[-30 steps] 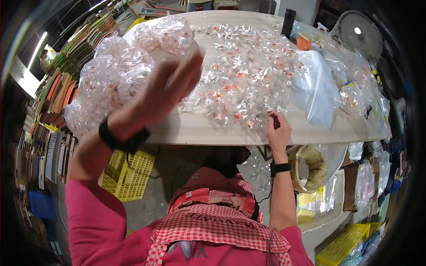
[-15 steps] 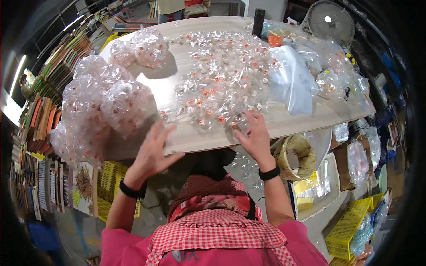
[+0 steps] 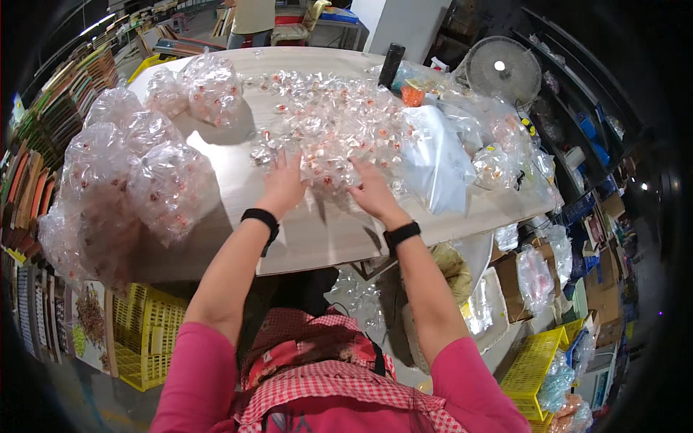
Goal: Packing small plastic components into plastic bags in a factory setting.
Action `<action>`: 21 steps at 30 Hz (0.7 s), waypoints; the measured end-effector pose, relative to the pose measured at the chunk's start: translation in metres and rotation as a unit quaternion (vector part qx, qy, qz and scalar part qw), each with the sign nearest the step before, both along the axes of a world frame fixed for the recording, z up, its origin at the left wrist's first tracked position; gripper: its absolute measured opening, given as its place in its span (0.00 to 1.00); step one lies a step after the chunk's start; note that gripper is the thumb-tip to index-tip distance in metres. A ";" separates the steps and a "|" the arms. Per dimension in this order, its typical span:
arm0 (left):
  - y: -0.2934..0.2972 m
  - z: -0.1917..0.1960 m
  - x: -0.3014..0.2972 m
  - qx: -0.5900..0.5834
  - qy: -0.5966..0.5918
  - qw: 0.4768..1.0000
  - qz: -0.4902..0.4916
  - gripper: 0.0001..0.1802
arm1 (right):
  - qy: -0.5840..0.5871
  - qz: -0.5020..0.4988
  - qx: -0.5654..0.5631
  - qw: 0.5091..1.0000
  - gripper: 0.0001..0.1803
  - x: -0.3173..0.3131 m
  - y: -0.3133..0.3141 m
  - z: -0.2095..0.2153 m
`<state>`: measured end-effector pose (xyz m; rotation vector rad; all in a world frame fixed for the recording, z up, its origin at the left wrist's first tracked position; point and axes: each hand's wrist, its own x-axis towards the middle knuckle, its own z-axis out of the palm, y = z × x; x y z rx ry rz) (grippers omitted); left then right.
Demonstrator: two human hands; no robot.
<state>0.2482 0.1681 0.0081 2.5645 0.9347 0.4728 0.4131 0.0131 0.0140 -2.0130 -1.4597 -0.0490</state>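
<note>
Worn on the head, looking steeply down and forward over a pale table, close to both forearms, fisheye-bent toward the rim.

The table showed a pale, matt wood-grain surface; the clear plastic packets at frame centre and bulging bags at left were glossy and crinkled.

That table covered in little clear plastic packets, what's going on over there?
A person in pink sleeves leans over the pale wooden table. The left hand and right hand lie flat, fingers spread, on the near edge of a loose heap of small clear plastic packets with red-orange bits. Bulging clear bags of such packets sit at the left; a black fan stands at the far right.
</note>
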 end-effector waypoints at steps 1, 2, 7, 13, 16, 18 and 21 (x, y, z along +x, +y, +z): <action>-0.007 0.008 -0.004 0.014 0.009 1.000 0.001 0.41 | -0.024 0.011 0.038 0.999 0.33 0.013 -0.011 0.005; -0.014 0.017 -0.015 0.012 0.007 1.000 0.000 0.41 | -0.027 0.010 0.036 0.999 0.33 0.018 -0.023 0.017; -0.054 0.027 -0.098 0.082 -0.117 0.983 -0.118 0.24 | 0.031 -0.132 -0.160 0.978 0.28 0.046 -0.084 0.079; -0.087 -0.012 -0.119 -0.003 -0.209 0.973 -0.099 0.13 | -0.120 -0.264 -0.171 0.942 0.30 0.145 -0.112 0.048; -0.083 -0.024 -0.124 0.023 -0.237 0.969 -0.062 0.11 | -0.060 -0.360 -0.265 0.892 0.31 0.148 -0.094 0.040; -0.084 -0.026 -0.122 0.050 -0.220 0.973 -0.047 0.08 | -0.055 -0.369 -0.315 0.873 0.32 0.150 -0.090 0.026; -0.088 -0.024 -0.112 0.064 -0.229 0.969 -0.065 0.06 | -0.088 -0.387 -0.220 0.891 0.20 0.187 -0.104 0.000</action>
